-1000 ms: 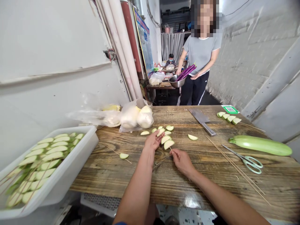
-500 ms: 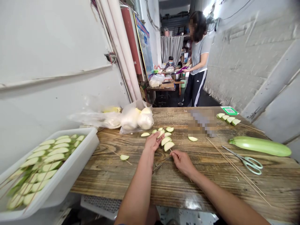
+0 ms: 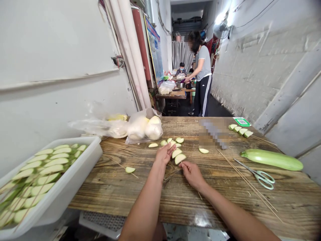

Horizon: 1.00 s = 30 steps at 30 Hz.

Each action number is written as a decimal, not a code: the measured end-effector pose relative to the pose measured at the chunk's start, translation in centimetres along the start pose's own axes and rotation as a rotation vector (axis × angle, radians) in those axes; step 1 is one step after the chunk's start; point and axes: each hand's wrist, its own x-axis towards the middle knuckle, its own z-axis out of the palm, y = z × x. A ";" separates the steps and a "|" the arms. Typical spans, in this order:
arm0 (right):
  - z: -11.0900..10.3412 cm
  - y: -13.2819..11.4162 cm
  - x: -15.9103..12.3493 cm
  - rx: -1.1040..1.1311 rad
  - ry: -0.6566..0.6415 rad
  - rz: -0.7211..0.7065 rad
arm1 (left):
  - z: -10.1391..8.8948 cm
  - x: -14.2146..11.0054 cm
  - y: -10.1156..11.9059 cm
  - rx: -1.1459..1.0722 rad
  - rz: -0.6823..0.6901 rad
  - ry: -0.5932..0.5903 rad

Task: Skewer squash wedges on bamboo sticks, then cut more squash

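"What is seen at the left?"

"A white tub [image 3: 77, 179] is filled with green-edged slices [image 3: 55, 161], and thin sticks are laid over them."

"And to the right of it?"

"A lone slice [image 3: 130, 170] is set on the worktop [image 3: 220, 201], in line with a stick; whether it is pierced cannot be told. Toward the far side, a translucent plastic bag [image 3: 144, 127] is placed, filled with pale, rounded contents."

"How are the hands placed?"

"Both are held over the middle of the worktop. By the left hand [image 3: 164, 154], a skewered slice [image 3: 171, 144] is held between narrowed fingers. By the right hand [image 3: 192, 172], just nearer and to the right, a skewer [image 3: 200, 196] is pinched; its tail is seen below the wrist. Two more slices [image 3: 178, 156] are lined up between the hands, and loose ones are scattered just beyond."

"What is found farther right?"

"In the far background, a person in a grey top [image 3: 204, 65] is seen by another table. On the worktop, one patch is blurred. Next, bare sticks [image 3: 247, 183] are laid out, then a short row of cut pieces [image 3: 240, 130] at the far side, scissors [image 3: 263, 178], and a whole green squash [image 3: 272, 159]."
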 end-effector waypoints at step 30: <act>0.0 0.4 -0.2 0.069 0.023 0.025 | 0.4 -0.2 0.4 0.020 -0.067 0.026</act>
